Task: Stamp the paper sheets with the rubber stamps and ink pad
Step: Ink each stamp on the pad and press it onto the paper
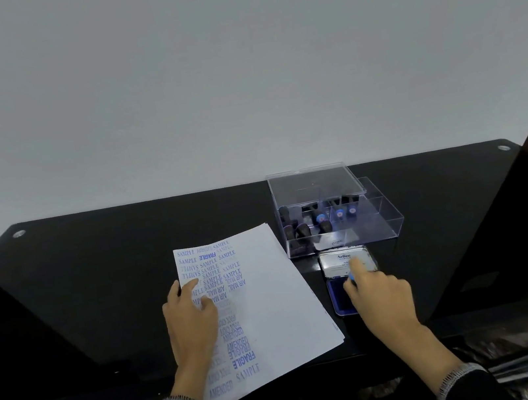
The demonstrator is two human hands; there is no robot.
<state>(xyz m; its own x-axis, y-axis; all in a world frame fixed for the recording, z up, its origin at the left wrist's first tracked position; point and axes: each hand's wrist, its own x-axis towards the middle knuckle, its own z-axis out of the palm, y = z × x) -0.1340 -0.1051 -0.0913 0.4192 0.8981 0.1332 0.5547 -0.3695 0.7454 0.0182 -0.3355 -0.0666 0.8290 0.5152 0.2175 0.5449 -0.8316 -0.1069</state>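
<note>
The left hand [189, 318] is resting on the paper stack [272, 305], fingers relaxed and spread over blue stamp marks. Right of the stack, the right hand [379, 295] is gripping a stamp [352, 277] over the open ink pad [340, 298]. Behind the pad, a clear box [338, 219] is holding more stamps [321, 218] on the desk [109, 259].

We count two hands [191, 318], one stack of paper sheets [272, 302], one open ink pad [340, 298], one clear box [376, 216] holding several stamps [320, 218], and one held stamp [351, 277].
</note>
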